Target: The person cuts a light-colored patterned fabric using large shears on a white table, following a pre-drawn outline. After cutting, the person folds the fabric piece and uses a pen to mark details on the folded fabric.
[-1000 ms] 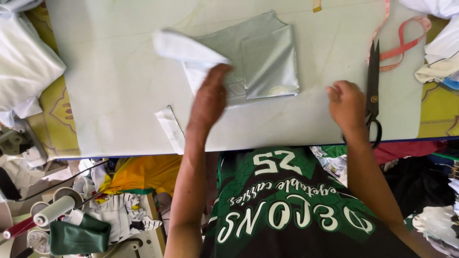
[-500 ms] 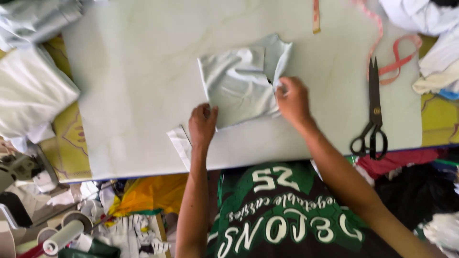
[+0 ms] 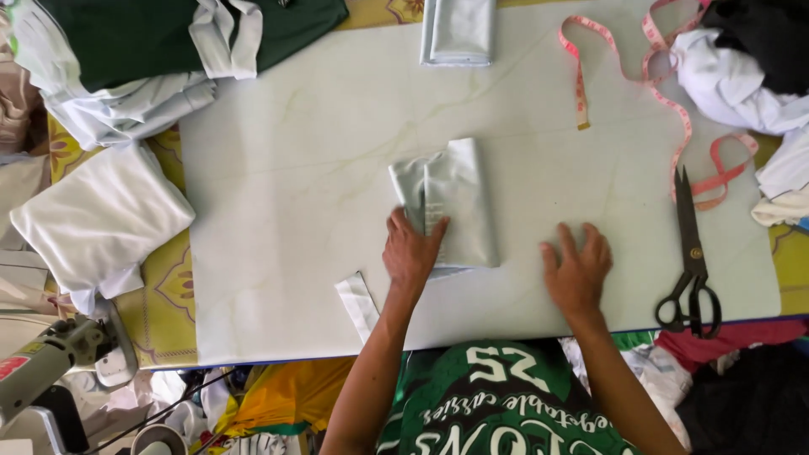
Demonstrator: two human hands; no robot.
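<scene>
Pressing down on a folded piece of pale grey fabric [image 3: 451, 202], the person's left hand [image 3: 411, 253] lies flat across its near left corner, fingers [image 3: 436, 232] spread and released rather than pinching anything. The fabric sits close to the middle of the pale marbled desk [image 3: 278, 194], folded into a narrow upright rectangle with a few creases showing along its left half. At about three o'clock from it, the right hand [image 3: 577, 270] rests palm down on the bare desk, fingers open, holding nothing and a little apart from the cloth. A small strip of white cloth [image 3: 357, 303] lies at seven o'clock from the fold, near the desk's front edge. Black-handled scissors [image 3: 693, 261] lie further out at three o'clock, blades shut and pointing away from the person, and a pink measuring tape [image 3: 666, 101] loops across the desk at about two o'clock. Another folded pale piece [image 3: 458, 32] waits at twelve o'clock by the far edge, with heaps of white and green garments [image 3: 126, 59] at ten o'clock and a white folded bundle [image 3: 97, 219] at nine. To my eye, flattening this fold well means keeping the left palm steady on the corner so the layers do not slide, then smoothing outward from the creased side toward the clean edge with even pressure, checking that the edges stay lined up.
</scene>
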